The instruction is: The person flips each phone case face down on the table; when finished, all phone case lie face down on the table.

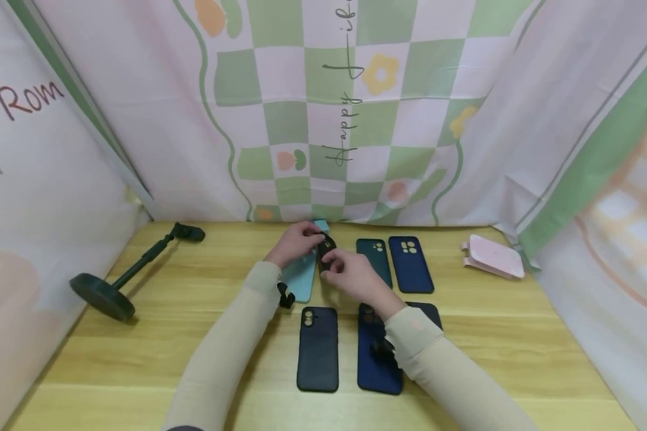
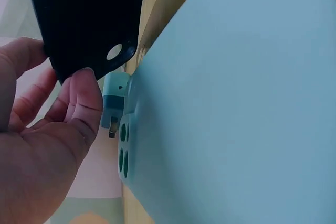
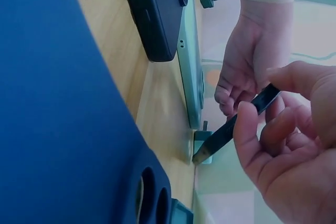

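Both hands hold a black phone case [image 1: 327, 244] raised above the table. In the left wrist view, my left hand [image 2: 50, 129] pinches a corner of that black case [image 2: 86, 19] between thumb and fingers, near its camera cutout. My right hand [image 3: 294, 129] grips the thin case [image 3: 231, 129] by its edges in the right wrist view. A light blue phone case [image 1: 300, 281] lies just under and beside my left hand [image 1: 296, 242]. Right of the held case, my right hand [image 1: 353, 275] partly covers the space before a dark green phone case [image 1: 376, 258].
A navy case [image 1: 411, 266] lies at the back right. Nearer me are a black case [image 1: 318, 353], a blue case [image 1: 377, 374] and a dark case [image 1: 430, 313] partly behind my right arm. A dark green stand [image 1: 140, 263] stands left, a pink object [image 1: 496, 256] right.
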`<state>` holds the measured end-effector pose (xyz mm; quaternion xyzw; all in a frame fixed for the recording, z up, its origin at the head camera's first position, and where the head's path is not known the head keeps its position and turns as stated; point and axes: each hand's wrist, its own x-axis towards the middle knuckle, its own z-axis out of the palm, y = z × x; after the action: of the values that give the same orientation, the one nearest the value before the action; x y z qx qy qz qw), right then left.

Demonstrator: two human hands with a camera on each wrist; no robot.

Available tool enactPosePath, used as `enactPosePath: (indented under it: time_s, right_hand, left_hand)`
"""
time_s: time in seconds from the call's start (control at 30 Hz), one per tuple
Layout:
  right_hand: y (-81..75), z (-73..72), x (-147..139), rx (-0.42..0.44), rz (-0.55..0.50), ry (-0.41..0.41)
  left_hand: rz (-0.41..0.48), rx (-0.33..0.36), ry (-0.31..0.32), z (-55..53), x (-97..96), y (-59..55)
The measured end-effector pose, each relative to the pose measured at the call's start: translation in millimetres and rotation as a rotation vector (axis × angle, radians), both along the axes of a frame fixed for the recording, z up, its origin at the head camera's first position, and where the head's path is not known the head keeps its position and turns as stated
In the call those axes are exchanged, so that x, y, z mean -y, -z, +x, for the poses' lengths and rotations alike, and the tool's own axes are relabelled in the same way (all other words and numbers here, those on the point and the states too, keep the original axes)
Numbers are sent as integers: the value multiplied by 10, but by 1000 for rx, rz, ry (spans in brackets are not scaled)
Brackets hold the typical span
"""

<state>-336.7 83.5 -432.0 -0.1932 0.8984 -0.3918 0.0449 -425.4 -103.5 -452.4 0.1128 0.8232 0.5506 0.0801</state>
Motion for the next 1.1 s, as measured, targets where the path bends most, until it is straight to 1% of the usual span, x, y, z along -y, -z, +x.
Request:
enactPosePath:
  time_s: [0.1, 0.23, 0.37, 0.47, 0.7, 0.83, 0.97, 1.1]
  right_hand:
    - [13, 1, -18, 18, -57, 14]
    - [34, -5, -60, 78, -169, 27]
    - [49, -10, -99, 120, -282, 8]
    - [63, -13, -123, 118, -315, 6]
    - [58, -12, -144, 45, -287, 46]
    - [48, -10, -164, 31, -322, 61]
    - [35, 1, -184, 22, -399, 79]
    - [19, 9, -191, 53, -556, 98]
  left_hand:
    - [13, -5, -5, 9, 25, -3]
    - [30, -11, -3, 14, 26, -15]
    - [32, -26, 4, 9, 32, 2]
    - [38, -33, 16, 7, 42, 30]
    - [81, -48, 40, 8, 67, 99]
    - [74, -44, 41, 22, 76, 104]
    - [63, -29, 48, 51, 73, 81]
    - [80, -3, 64, 58, 70, 81]
